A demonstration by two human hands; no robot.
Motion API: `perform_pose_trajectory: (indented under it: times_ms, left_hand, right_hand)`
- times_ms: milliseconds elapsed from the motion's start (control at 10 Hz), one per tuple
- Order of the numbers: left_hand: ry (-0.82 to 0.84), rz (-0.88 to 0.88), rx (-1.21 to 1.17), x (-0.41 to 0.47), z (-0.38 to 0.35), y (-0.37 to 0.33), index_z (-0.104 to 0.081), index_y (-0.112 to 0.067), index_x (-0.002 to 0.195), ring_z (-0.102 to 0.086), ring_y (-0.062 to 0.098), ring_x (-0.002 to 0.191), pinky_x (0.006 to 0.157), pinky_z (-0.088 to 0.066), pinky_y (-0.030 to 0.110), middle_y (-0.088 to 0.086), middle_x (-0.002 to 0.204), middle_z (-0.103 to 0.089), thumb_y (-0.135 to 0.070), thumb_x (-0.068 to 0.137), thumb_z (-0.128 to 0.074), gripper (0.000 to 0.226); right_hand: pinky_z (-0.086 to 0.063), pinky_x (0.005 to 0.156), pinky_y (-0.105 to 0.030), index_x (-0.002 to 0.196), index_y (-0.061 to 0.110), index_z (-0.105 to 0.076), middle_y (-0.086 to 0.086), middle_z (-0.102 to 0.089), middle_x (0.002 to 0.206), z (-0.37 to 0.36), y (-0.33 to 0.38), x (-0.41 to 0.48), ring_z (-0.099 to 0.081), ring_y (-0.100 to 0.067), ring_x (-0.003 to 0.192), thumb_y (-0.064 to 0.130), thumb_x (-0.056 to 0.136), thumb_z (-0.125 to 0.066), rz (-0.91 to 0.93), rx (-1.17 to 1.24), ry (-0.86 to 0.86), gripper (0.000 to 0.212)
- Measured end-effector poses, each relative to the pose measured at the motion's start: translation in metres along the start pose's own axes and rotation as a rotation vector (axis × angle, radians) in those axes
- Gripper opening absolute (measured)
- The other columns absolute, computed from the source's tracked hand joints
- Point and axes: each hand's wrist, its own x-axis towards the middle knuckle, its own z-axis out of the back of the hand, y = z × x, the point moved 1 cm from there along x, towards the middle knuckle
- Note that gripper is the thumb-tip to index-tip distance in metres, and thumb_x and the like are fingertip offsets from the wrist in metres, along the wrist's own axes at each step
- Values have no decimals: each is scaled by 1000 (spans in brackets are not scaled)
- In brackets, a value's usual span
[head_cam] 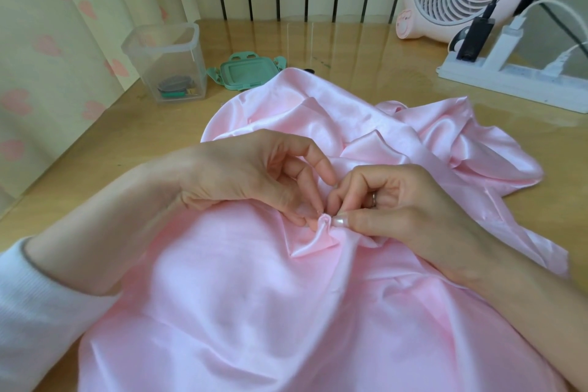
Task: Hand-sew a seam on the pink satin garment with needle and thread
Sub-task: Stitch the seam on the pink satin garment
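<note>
Garment [222,280] lies rumpled across the tabletop [350,51], spreading toward the person. At its middle the left grip [254,175] and the right grip [397,200] meet, each pinching the same small raised fold of satin between thumb and fingertips.

One head-worn wide-angle view, facing forward and down, close over the wooden table [350,51]

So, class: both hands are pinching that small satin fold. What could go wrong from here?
1. The left hand and right hand pinch the fold with fingers nearly touching, so a stitch pushed through there could prick one.
2. The glossy pink satin garment lies bunched, so the fold may slip and the seam wander.
</note>
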Motion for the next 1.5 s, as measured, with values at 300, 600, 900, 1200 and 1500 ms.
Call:
perform_pose_trajectory:
  times_ms: [300,600,900,1200,1500]
  left_hand:
    - [-101,-226,-49,-3,6,17,-59,-3,96,-64,10,69,69,-52,21,-1,73,-66,13,79,-66,24]
    - [-115,-265,-98,-11,1,8,-58,-9,97,-67,19,78,80,-55,32,3,81,-71,-6,68,-71,32]
    - [-149,-247,-192,-15,-3,6,-59,-7,99,-67,14,75,73,-56,22,3,81,-71,1,58,-83,48]
    - [-320,-407,-47,-6,-14,4,-60,-13,93,-63,8,67,70,-54,26,-6,75,-69,1,68,-78,34]
    - [-275,-396,-178,-3,-9,12,-63,-7,91,-66,15,79,80,-54,24,4,82,-70,-12,71,-69,21]
  right_hand:
    - [-35,57,-26,61,14,-68,-28,-58,74,-4,1,-1,-45,-18,65,17,63,-73,41,-97,-91,7]
    - [-37,40,-16,65,3,-63,-7,-53,45,-4,8,-5,-45,-9,38,0,75,-71,-5,-53,-143,13]
    - [-50,43,-26,72,-4,-59,-14,-62,53,-7,10,-5,-59,-20,42,14,59,-71,4,120,-186,25]
    - [-56,52,-32,73,2,-60,-18,-65,64,2,13,-4,-66,-27,53,3,61,-74,22,236,-196,19]
    - [-54,51,-27,70,2,-65,-19,-65,65,8,9,-2,-66,-27,54,10,65,-71,19,240,-209,11]
